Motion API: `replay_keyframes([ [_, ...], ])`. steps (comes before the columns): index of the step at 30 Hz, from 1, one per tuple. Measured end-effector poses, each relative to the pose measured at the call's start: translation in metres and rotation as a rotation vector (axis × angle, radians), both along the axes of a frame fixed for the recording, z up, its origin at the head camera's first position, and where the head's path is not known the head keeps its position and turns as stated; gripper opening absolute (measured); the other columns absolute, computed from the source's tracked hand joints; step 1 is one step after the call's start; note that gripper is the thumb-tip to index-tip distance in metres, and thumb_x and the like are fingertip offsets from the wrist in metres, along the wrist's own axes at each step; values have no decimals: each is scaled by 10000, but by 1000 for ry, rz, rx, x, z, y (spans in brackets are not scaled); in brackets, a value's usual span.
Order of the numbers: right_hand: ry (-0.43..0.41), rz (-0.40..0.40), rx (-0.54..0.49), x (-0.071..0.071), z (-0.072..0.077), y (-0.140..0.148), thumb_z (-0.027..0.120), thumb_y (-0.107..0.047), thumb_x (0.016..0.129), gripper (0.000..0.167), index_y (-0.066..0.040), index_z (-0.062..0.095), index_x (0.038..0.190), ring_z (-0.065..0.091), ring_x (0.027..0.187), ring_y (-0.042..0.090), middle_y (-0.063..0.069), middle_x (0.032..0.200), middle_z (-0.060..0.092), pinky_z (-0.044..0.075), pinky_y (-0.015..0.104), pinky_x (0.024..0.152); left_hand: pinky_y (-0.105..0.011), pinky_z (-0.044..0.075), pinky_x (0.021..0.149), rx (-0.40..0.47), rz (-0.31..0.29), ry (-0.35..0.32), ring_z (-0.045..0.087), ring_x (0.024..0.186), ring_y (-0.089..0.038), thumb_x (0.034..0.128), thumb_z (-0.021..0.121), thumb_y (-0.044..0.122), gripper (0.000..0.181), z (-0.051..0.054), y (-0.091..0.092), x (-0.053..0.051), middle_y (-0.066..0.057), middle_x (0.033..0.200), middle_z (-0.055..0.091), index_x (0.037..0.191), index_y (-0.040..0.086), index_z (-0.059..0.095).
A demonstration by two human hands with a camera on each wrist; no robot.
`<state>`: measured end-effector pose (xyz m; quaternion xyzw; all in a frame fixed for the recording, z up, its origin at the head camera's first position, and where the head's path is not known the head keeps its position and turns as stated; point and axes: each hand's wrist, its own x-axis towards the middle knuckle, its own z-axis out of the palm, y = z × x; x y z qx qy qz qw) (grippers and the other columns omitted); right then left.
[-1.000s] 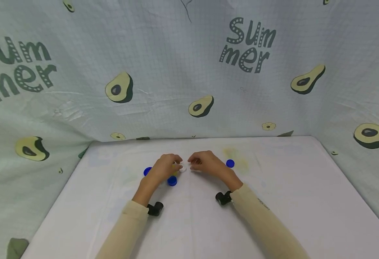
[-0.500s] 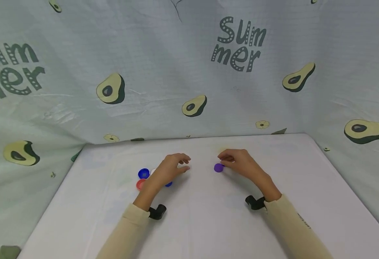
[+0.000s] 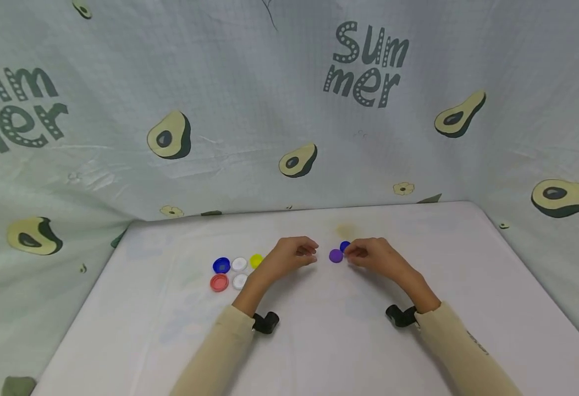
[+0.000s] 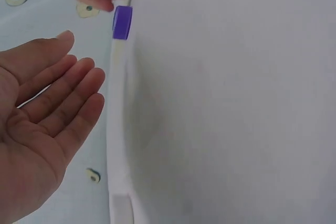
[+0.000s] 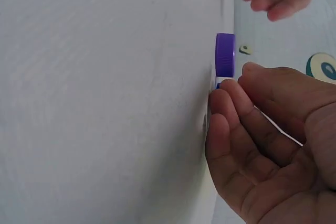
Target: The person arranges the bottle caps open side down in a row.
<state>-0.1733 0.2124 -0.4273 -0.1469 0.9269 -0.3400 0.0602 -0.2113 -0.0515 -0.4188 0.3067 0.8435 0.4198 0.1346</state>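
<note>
A purple bottle cap (image 3: 336,256) lies on the white table, with a blue cap (image 3: 345,246) just behind it. Beside these two is my right hand (image 3: 375,257), its fingers loosely bent. In the right wrist view the purple cap (image 5: 226,55) stands just past the fingertips, and only a sliver of the blue cap (image 5: 218,85) shows behind them. I see nothing between thumb and fingers there; whether a finger touches the blue cap I cannot tell. To the left, my left hand (image 3: 291,256) hovers over the table with relaxed fingers and a bare palm (image 4: 39,135).
Several caps lie left of my left forearm: a blue one (image 3: 221,265), a red one (image 3: 219,282), white ones (image 3: 240,264) and a yellow one (image 3: 256,260) partly covered by the hand. A patterned cloth (image 3: 240,110) rises behind the table's back edge.
My left hand has shifted right toward the purple cap, uncovering the caps at left. My right hand has moved right since a second ago and now leaves the purple cap by itself.
</note>
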Motion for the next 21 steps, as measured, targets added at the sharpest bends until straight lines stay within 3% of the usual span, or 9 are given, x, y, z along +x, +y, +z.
replay_keyframes([
  [5,9,-13,-25,-4,-1,-3,746,-59,920,187,-24,749,1103,706,905,185,51,973,758,598,356,789,-305,563,930,13,-44,-20,681,1032,-254,953,717,85,295,-6,17,-7,-147,1146,714,1221,-31,673],
  [12,-2,-34,-7,-5,-4,-7,750,-70,919,200,-21,754,1112,690,865,158,49,937,756,577,304,738,-259,565,860,-28,8,-90,673,972,-178,920,769,119,318,-17,27,-14,-100,1103,728,1206,-2,700],
  [21,6,-34,-15,-6,-5,-6,754,-62,914,205,-8,748,1111,701,859,168,73,942,762,583,321,732,-211,543,794,-3,54,-105,635,850,-111,889,798,98,273,-22,34,-18,-65,1003,737,1144,20,740],
])
